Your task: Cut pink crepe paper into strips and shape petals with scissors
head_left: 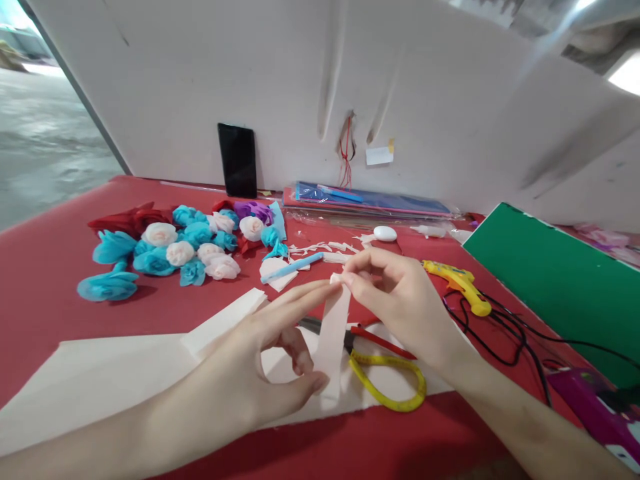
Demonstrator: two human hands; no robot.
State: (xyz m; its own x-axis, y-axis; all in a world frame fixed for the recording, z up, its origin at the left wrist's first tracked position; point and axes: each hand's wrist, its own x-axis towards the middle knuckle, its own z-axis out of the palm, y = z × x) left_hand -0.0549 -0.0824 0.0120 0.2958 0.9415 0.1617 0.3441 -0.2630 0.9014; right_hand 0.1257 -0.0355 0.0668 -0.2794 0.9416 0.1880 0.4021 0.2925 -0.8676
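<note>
The right hand [403,297] pinches the top of a pale paper strip [333,337] over yellow-handled scissors [383,361], while the left hand [245,367], thumb spread away from its fingers, touches that end with its fingertips.

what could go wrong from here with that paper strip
The strip might crease or tear where the right hand pinches its top. The scissors lie close by, so a knuckle might brush them. The right arm could snag the looped cord beside it.

Open bench [345,447] lies nearside of the hands [250,367] [400,300]; scissors [383,361] obstruct beneath them, flowers [195,233] ahead-left, glue gun [460,283] right.
</note>
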